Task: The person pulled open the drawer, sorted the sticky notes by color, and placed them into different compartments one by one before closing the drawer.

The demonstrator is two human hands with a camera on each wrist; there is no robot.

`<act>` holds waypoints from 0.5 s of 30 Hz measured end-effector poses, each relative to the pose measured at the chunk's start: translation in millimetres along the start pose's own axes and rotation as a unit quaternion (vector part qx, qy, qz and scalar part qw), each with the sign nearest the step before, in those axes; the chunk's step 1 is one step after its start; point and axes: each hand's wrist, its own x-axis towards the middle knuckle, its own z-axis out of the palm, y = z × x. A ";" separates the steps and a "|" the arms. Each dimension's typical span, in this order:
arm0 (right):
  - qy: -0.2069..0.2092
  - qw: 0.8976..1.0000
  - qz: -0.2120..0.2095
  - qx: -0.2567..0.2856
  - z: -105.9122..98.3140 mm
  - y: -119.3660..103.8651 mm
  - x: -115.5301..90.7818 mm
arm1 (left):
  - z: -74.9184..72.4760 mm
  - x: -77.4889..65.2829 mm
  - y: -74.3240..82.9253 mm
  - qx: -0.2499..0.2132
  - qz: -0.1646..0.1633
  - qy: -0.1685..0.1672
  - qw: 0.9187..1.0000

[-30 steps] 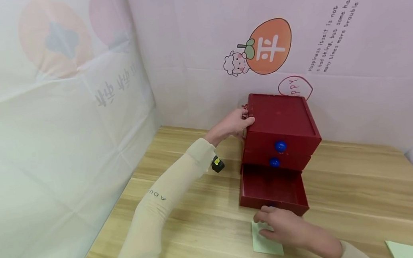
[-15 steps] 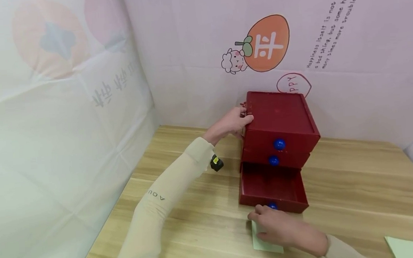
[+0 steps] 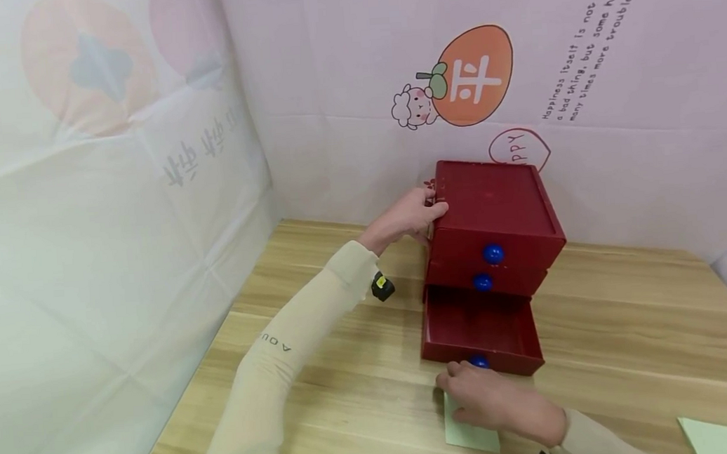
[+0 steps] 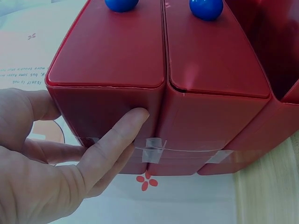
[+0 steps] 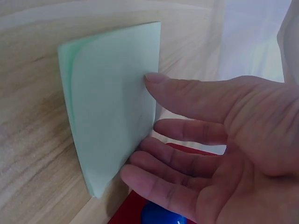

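My left hand rests on the upper left edge of a red drawer cabinet. Its thumb lies over the top edge, and its extended fingers press against the side panel. The bottom drawer is pulled out and bare inside; the two above are closed. In front of it, my right hand hovers over a pale green paper pad lying on the table. The right wrist view shows its thumb at one edge of the pad and loosely bent fingers along another edge, with a gap between thumb and fingers.
Blue round knobs stick out of the drawer fronts. A second pale green paper lies at the lower right of the wooden table. Printed white cloth hangs behind and to the left.
My right hand has shifted slightly left over the paper pad, uncovering the bottom drawer's blue knob. My left hand has stayed on the cabinet.
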 end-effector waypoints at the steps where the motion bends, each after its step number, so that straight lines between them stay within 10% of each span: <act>1: -0.003 1.000 0.004 0.000 -0.3 -0.3 1.0 | 0.3 0.0 0.4 0.003 0.000 0.001 1.000; 15: -0.009 0.999 0.042 -0.008 -1.2 -0.4 1.6 | 1.9 1.6 0.0 0.007 0.000 0.005 1.000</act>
